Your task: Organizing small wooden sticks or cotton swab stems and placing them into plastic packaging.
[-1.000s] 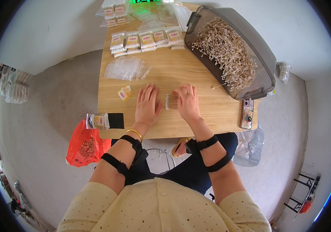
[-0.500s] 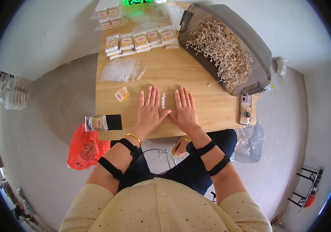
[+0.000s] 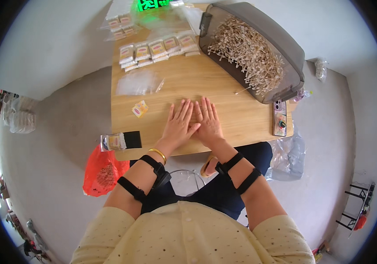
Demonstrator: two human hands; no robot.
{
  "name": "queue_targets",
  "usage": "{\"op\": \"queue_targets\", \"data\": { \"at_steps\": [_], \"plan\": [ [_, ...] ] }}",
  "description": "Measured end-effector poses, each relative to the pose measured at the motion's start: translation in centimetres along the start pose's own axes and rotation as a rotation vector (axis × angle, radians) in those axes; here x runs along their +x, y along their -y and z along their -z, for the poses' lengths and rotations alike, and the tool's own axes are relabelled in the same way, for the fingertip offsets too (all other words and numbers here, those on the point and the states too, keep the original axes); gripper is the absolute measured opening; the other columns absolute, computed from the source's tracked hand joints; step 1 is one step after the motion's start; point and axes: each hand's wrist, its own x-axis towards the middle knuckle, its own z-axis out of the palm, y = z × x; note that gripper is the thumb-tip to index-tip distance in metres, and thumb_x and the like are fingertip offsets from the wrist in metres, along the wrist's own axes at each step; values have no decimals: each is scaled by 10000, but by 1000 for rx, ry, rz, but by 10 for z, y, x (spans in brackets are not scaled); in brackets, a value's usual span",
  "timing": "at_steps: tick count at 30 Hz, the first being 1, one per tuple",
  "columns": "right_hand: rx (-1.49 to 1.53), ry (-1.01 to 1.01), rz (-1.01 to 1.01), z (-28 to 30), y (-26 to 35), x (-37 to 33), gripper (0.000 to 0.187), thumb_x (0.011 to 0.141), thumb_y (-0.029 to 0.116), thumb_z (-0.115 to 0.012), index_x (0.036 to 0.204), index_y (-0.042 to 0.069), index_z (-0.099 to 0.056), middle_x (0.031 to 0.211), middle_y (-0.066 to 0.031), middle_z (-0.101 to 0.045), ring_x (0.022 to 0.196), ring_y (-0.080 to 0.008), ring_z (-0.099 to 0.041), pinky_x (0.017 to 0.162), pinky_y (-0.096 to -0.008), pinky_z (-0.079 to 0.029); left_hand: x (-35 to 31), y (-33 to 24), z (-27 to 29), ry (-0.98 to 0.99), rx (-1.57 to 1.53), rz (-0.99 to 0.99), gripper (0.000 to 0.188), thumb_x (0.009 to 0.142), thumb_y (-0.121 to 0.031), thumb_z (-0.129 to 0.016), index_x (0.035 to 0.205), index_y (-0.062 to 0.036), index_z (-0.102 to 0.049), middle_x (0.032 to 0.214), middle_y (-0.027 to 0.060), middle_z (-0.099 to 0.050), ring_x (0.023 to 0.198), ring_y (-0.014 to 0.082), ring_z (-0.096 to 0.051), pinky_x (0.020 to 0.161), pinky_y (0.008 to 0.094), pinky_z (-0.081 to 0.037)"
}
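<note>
A row of cotton swabs (image 3: pixel 194 115) lies on the wooden table between my hands, mostly covered by them. Flat on the table, my left hand (image 3: pixel 178 126) stretches its fingers forward along the row's left side. My right hand (image 3: pixel 208 125) lies flat against the right side, its fingers partly over the swabs. Both thumbs come close together at the near end of the row. Left of my hands is a small yellow and white label card (image 3: pixel 140 109). Beyond it rests a stack of clear plastic bags (image 3: pixel 139 82).
Filled swab packets (image 3: pixel 157 49) stand in rows at the back. A grey bin (image 3: pixel 281 31) of loose swabs occupies the back right. A phone (image 3: pixel 280 119) lies at the right edge, a swab packet (image 3: pixel 114 141) at the front left corner. Below hangs a red bag (image 3: pixel 102 174).
My hands have moved closer together, squeezing in on the row of swabs from both sides. Less of the row shows now. The whole view has shifted slightly.
</note>
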Motion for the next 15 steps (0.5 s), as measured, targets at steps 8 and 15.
{"op": "queue_targets", "data": {
  "at_steps": [8,15],
  "plan": [
    [-43,-20,0,-3,-2,6,838,966,504,-546,1592,2,-302,1664,-243,-252,1575,-357,-178,1293,-480,-118,-58,26,46,-248,-386,184,674,1078,-397,-467,1546,65,-320,1615,262,-339,1523,392,-291,1255,547,-162],
    [119,-88,12,-18,16,2,800,907,248,-622,1576,-39,-289,1656,-276,-238,1547,-442,-196,1281,-527,-149,-241,86,55,-309,-198,387,396,1066,-241,-475,1318,60,-532,1325,297,-570,1247,464,-534,1097,510,-401]
  ]
}}
